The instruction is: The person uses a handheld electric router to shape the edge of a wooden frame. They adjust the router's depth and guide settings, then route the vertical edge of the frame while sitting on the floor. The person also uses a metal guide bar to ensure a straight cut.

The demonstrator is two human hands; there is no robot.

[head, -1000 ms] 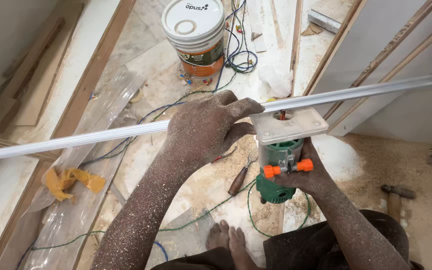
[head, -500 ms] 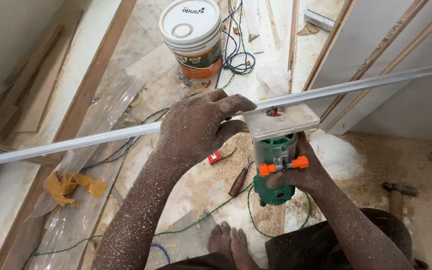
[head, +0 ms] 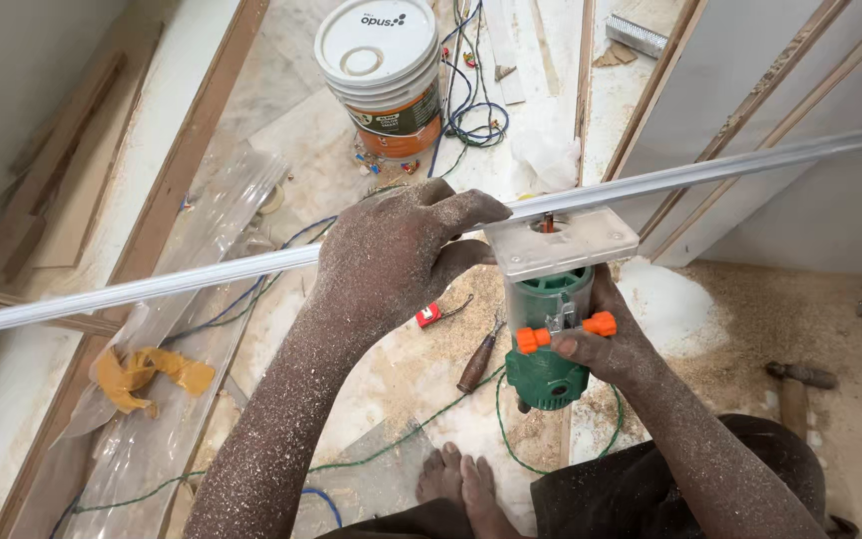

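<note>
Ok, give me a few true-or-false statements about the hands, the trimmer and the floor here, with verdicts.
1. The left hand grips the long white strip. True.
2. The right hand holds a red trimmer. False: the trimmer is green with orange knobs.
3. The trimmer's clear base plate faces up, under the strip. True.
4. The white bucket lies tipped over. False: it stands upright, lid on.
5. Sawdust coats both forearms. True.

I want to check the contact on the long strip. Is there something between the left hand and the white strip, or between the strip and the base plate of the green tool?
Nothing visible. The left hand lies directly on the long white strip, beside the clear base plate of the upturned green router, which the right hand holds. The strip lies along the plate's far edge by the bit.
</note>
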